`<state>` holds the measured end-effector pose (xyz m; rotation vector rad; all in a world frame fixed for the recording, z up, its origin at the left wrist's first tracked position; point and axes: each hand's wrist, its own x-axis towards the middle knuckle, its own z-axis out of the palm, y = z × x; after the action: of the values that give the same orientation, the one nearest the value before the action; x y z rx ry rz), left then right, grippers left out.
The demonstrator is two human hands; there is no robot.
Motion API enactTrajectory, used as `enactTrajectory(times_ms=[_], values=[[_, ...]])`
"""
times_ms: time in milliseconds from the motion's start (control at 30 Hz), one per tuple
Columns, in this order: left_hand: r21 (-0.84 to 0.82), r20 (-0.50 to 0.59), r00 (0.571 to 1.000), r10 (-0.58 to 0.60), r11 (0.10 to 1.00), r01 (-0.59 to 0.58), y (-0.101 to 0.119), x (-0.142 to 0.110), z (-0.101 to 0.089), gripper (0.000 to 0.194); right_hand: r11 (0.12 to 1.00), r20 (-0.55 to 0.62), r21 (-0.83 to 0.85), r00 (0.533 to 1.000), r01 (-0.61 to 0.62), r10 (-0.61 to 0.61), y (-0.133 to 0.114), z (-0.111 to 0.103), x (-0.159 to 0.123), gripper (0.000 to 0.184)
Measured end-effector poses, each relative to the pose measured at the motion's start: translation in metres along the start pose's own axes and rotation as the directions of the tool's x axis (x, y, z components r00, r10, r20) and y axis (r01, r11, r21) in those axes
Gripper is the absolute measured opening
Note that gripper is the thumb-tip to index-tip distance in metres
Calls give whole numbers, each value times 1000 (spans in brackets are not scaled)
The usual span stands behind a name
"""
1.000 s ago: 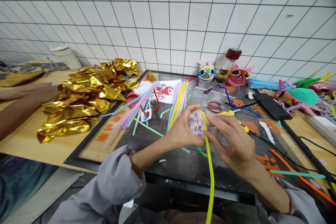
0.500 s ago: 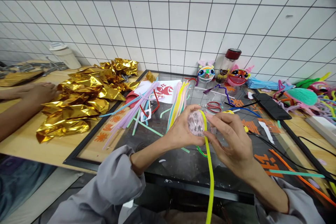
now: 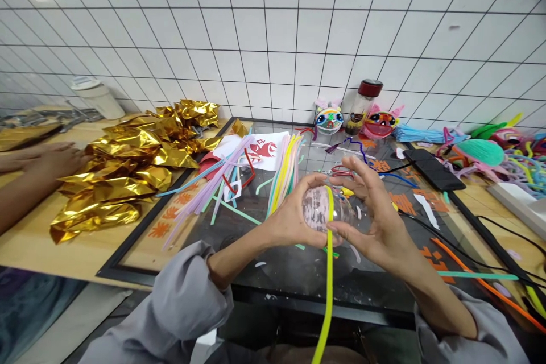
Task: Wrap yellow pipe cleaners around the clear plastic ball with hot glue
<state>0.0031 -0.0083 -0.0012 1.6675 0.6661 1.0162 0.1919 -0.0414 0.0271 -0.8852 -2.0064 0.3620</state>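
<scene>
My left hand (image 3: 294, 216) is wrapped around a clear plastic ball (image 3: 314, 209) with pale pink patches on its left half. A long yellow pipe cleaner (image 3: 329, 273) runs up over the middle of the ball, its lower end hanging past the table edge. On the ball's right side, the thumb of my right hand (image 3: 375, 222) presses the pipe cleaner against the ball. The index finger bends over near its upper end, while the other fingers are raised. Red-handled scissors (image 3: 342, 171) lie behind the ball, partly hidden by my right hand.
Pipe cleaner bundles (image 3: 285, 173) and a red-printed paper (image 3: 269, 151) lie behind my left hand. Crumpled gold foil (image 3: 128, 165) is at left, beside another person's hands (image 3: 55, 160). Decorated balls (image 3: 329, 119), a bottle (image 3: 362, 108) and a phone (image 3: 434, 169) sit farther back.
The fingers of my right hand have opened and lifted away from the ball, its thumb still on the yellow pipe cleaner. The pipe cleaner's hanging end has swung left.
</scene>
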Motion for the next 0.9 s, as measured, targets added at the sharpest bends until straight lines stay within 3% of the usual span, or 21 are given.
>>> enactTrajectory(times_ms=[300,600,900], values=[[-2,-6,1000,-30,1000,30,-5,-1,0,100,999,-8,-8,999,44,-44,-4,0,1,86],[50,-25,999,-27,998,29,-6,0,-2,102,975,-42,-168,987,147,-156,-6,0,1,78],[124,-25,1000,5,992,-2,-4,-1,-4,91,946,-43,-231,969,227,-243,-8,2,1,76]])
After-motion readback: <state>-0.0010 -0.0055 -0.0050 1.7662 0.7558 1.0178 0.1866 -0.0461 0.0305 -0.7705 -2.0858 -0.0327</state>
